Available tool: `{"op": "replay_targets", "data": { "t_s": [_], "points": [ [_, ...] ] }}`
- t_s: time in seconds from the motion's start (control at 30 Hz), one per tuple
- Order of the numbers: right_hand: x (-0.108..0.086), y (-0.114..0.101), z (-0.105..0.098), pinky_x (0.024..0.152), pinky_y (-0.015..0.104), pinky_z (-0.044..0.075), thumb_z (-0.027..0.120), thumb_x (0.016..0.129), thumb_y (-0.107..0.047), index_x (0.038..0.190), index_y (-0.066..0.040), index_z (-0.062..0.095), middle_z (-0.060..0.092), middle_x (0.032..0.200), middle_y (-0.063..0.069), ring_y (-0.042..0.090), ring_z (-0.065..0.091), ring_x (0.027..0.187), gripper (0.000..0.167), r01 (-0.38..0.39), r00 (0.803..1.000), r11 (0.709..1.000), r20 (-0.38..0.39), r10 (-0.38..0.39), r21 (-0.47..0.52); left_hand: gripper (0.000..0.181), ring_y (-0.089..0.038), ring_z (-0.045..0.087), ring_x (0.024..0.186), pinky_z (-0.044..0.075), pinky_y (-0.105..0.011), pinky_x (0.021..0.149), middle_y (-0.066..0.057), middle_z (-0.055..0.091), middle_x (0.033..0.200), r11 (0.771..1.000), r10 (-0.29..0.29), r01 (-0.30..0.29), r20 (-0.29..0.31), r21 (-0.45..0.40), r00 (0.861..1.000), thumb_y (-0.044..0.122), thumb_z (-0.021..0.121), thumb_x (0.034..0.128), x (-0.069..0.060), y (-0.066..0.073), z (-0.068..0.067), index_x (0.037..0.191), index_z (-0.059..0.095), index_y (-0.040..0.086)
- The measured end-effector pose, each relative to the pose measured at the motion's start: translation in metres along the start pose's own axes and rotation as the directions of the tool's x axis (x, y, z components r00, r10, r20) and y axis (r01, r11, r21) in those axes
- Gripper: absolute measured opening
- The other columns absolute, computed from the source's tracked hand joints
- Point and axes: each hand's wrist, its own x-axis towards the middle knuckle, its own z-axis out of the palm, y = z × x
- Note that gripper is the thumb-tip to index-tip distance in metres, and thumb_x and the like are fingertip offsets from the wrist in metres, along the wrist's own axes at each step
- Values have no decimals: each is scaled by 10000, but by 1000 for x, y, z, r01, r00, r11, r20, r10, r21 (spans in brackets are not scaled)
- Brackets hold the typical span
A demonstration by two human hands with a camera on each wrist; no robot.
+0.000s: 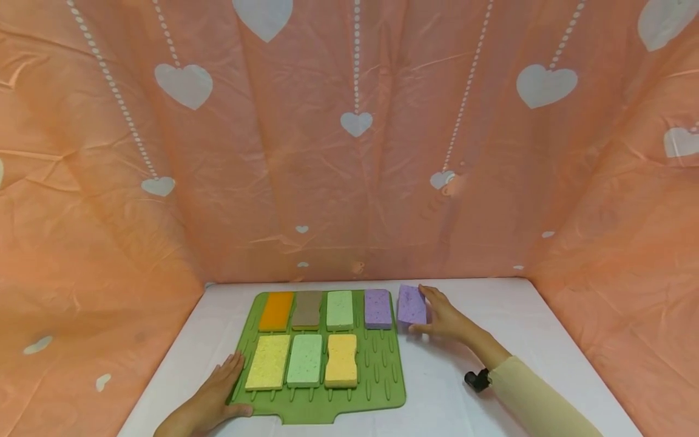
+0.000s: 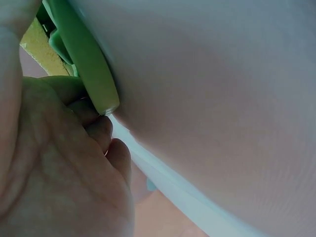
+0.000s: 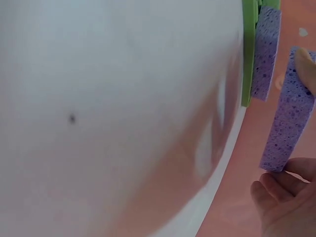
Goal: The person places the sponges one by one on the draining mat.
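My right hand (image 1: 445, 317) pinches a light purple sponge (image 1: 411, 305) between thumb and fingers, just beyond the far right corner of a green drying tray (image 1: 308, 413). In the right wrist view that sponge (image 3: 287, 121) is held up by its ends, apart from a second purple sponge (image 3: 265, 54) on the tray. My left hand (image 1: 215, 388) rests along the tray's left edge, fingers extended and thumb near the front corner. The left wrist view has its fingertips touching the tray rim (image 2: 91, 64). A yellow sponge (image 1: 267, 362) lies nearest this hand.
The tray's back row has an orange sponge (image 1: 276, 311), a brownish wavy-sided one (image 1: 307, 309) and a pale green one (image 1: 340, 309). In front lie a green sponge (image 1: 304, 360) and a light orange wavy-sided one (image 1: 341, 360). Pink heart-patterned cloth (image 1: 355, 200) surrounds the white table (image 1: 437, 388).
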Motion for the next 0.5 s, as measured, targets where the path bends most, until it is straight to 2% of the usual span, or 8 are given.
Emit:
{"op": "replay_targets", "data": {
  "t_s": [0.13,0.23,0.5],
  "points": [
    [-8,-5,0,1221,730,279,928,844,-392,1622,150,250,325,1628,397,595,302,1511,1166,22,1000,1000,-20,-22,0,1150,301,-193,1360,-167,22,1072,-462,220,1630,997,68,-67,-24,28,997,543,812,883,-2,-2,1,1574,278,-205],
    [-13,-9,2,1211,736,293,935,838,-377,1612,160,264,338,1615,403,602,315,1498,1157,40,999,999,-32,-40,8,1136,270,-196,1369,-179,3,1082,-459,230,1627,995,95,-94,-32,45,995,539,791,907,-3,-2,1,1587,258,-198],
    [-27,-20,9,1216,713,315,946,823,-392,1613,141,298,357,1617,392,580,337,1504,1152,20,1000,1000,-20,-20,-3,1155,337,-205,1339,-158,44,1044,-492,241,1607,998,47,-47,-18,42,999,544,835,859,1,-3,1,1527,319,-244]
  ]
}}
